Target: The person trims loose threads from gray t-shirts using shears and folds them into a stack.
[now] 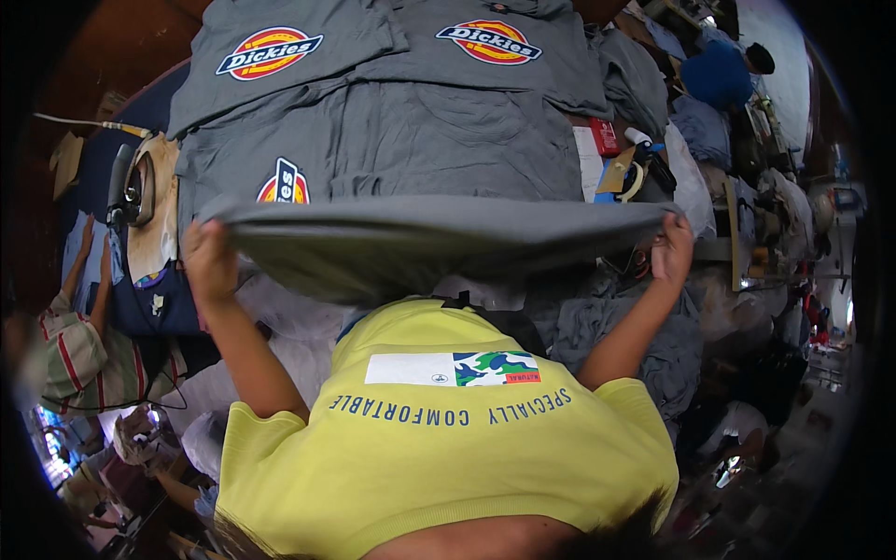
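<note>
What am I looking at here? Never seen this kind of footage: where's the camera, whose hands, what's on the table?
There is no machine here. The single picture comes from a wide fisheye camera worn on a person's head, looking down, which is why straight edges bend near the rim and the wearer's own yellow T-shirt fills the bottom.

The two bare arms rising from below belong to the wearer. The left hand and right hand each grip one end of a grey garment, holding it stretched wide above the work surface.

Beyond it lie several grey T-shirts with round red-and-yellow printed logos, spread flat and overlapping. At the left sits an iron on a pad. At the right are small items, including a red box. Other people are visible at the edges.
</note>
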`<move>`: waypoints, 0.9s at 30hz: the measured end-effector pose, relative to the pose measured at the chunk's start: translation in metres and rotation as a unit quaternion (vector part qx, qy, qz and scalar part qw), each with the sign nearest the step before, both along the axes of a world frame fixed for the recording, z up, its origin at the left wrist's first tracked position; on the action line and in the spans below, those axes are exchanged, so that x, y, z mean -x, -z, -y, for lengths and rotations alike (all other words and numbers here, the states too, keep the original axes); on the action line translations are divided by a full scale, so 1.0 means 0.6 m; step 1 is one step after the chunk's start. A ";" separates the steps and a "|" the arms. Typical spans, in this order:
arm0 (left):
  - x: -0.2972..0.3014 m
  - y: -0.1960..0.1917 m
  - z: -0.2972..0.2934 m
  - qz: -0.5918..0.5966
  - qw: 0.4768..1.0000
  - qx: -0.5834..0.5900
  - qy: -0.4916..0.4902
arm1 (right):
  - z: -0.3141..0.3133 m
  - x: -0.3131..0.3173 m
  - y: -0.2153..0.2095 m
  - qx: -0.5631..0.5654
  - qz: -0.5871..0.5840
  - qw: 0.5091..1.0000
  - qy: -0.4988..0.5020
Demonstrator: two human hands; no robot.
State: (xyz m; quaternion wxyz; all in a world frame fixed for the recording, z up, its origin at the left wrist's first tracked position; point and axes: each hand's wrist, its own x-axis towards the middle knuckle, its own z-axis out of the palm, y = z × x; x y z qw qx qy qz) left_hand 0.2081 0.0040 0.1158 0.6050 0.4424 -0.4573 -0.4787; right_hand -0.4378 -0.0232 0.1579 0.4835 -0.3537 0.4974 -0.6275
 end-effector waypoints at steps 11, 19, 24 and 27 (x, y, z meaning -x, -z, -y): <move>0.054 -0.211 0.189 0.040 0.989 0.107 -0.098 | 0.183 -0.028 -0.079 0.109 -0.018 0.994 0.001; 0.090 -0.025 0.328 0.606 0.732 0.050 -0.308 | 0.243 -0.164 0.093 0.190 -0.217 0.956 -0.062; 0.257 0.072 0.118 0.437 0.886 0.132 0.074 | 0.088 -0.144 0.176 -0.009 -0.276 0.949 -0.150; 0.306 0.110 0.029 0.349 0.897 0.009 0.270 | 0.009 -0.119 0.180 -0.110 -0.093 0.957 -0.252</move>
